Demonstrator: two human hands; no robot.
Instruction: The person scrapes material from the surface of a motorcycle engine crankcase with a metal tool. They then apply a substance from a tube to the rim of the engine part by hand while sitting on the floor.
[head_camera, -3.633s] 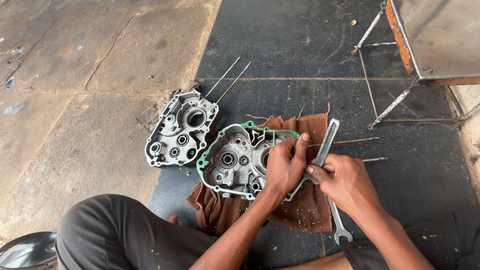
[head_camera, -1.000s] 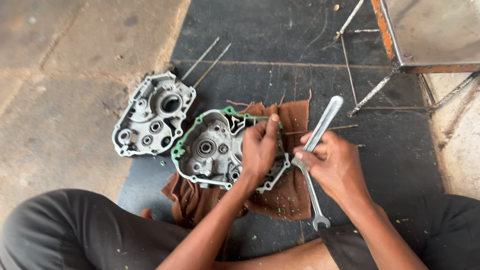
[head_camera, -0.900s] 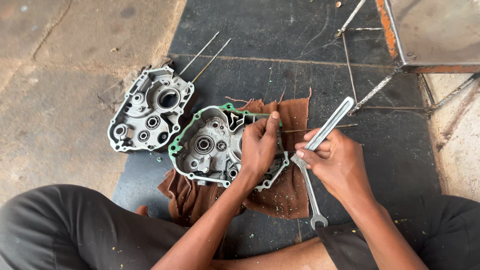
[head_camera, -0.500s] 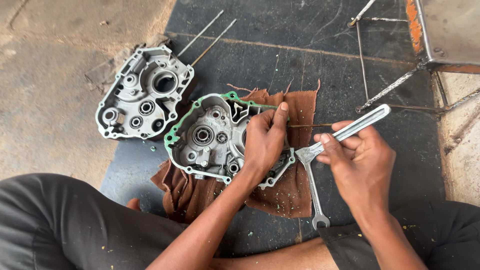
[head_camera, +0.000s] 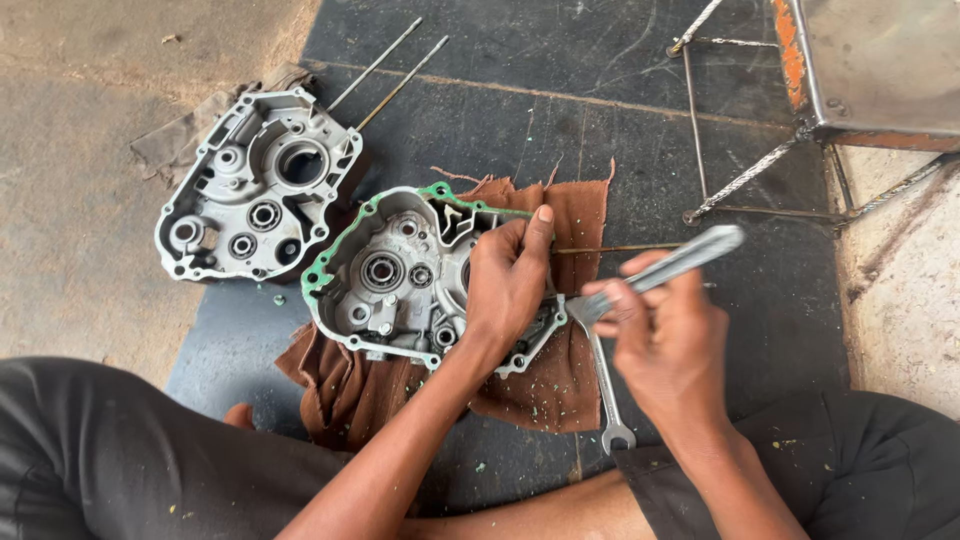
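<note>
Aluminium engine casing (head_camera: 400, 280), green-gasketed, is lying on frayed brown cloth (head_camera: 560, 380); left hand (head_camera: 510, 280) is pressing curled fingers against it, right hand (head_camera: 665, 330) is gripping a steel spanner (head_camera: 665, 270).

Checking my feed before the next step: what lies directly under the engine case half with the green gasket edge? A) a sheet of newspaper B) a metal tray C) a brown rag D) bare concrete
C: the case half with the green gasket edge rests on a brown rag spread on the dark floor mat, while the left hand presses on the case.
</note>
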